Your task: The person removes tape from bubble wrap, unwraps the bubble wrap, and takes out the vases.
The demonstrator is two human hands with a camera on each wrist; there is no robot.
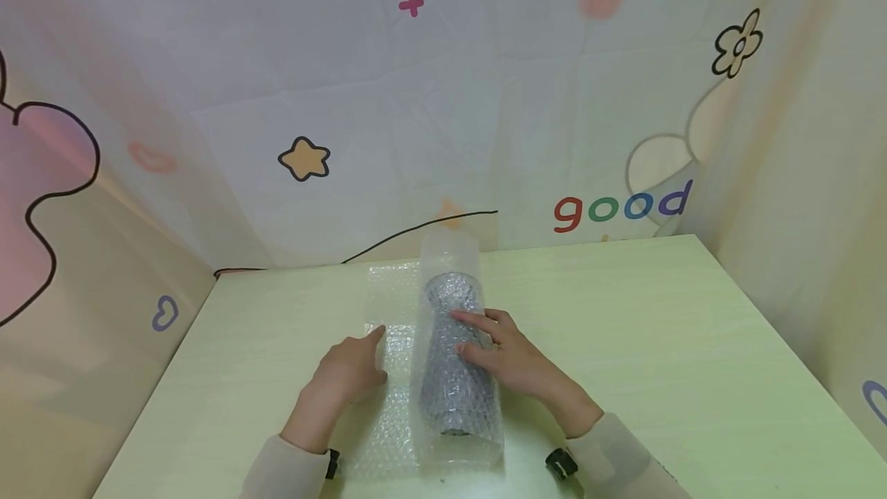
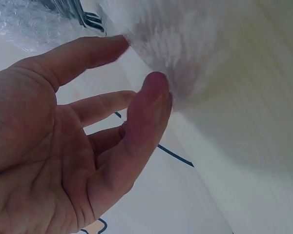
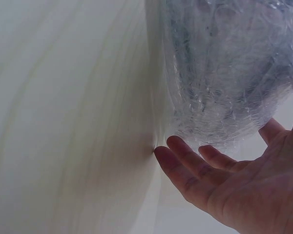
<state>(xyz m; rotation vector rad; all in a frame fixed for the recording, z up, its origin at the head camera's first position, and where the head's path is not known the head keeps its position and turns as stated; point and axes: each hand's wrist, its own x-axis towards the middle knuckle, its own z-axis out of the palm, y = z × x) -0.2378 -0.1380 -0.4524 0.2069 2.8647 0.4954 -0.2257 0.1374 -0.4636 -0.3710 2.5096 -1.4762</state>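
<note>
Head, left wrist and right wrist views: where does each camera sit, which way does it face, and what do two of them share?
Head: on the head, facing forward and down at the table, wrapped bundle and backdrop; left hand, right hand and sleeves show.
Left wrist: on that wrist, facing the loose bubble wrap; only the left hand shows.
Right wrist: on that wrist, facing the wrapped bundle and table; only the right hand shows.
Shared: head and right wrist both show the wrapped bundle.

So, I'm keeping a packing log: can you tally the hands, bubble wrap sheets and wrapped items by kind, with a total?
Hands: 2 (left hand, right hand)
Bubble wrap sheet: 1, as far as visible
Wrapped item: 1
Total: 4
</note>
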